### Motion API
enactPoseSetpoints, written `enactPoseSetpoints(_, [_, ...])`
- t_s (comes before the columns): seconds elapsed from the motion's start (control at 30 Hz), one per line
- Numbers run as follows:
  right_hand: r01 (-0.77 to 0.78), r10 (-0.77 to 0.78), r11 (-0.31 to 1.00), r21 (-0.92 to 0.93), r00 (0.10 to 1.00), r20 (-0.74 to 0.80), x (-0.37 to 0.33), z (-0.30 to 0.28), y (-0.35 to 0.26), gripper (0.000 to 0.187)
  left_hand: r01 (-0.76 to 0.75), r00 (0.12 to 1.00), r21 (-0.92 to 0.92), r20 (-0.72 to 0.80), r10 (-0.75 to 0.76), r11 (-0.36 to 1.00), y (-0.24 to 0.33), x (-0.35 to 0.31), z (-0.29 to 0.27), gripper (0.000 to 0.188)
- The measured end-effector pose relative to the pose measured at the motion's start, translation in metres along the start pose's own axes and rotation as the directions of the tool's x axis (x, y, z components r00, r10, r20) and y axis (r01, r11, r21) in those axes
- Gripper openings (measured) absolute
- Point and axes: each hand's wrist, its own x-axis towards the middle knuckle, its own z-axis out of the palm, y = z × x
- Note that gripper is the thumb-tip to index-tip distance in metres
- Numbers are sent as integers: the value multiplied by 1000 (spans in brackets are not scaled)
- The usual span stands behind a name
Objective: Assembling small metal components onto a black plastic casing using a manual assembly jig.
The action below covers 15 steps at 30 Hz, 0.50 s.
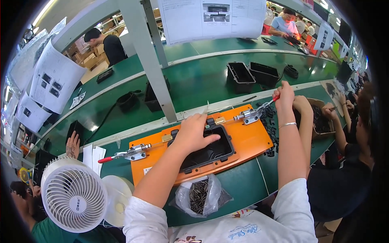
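Observation:
An orange fixture plate lies before me with a black plastic box, open side up, seated in its middle. My left hand rests over the box's far left rim, thumb stretched out above the opening; its fingertips are partly hidden. My right hand is closed around the red handle of the right toggle clamp, whose rod points toward the box. The left toggle clamp lies with its red handle pointing outward, untouched.
A plastic bag of screws sits in front of the plate. Small black parts lie to its right. A white fan stands at left. Beyond a metal post are more black boxes. Co-workers' arms reach in at both sides.

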Motion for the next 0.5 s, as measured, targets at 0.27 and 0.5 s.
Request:
enactPoseSetpoints(0.27, [171,-176,980,-105,983,-42,-13,12,-3,18,-48,999,106,6,48,993,1,-1,10,63])
enactPoseSetpoints(0.5, [880,-106,43,-474,476,873,-111,57,31,12,-68,997,102,-18,70,993,2,-1,6,61])
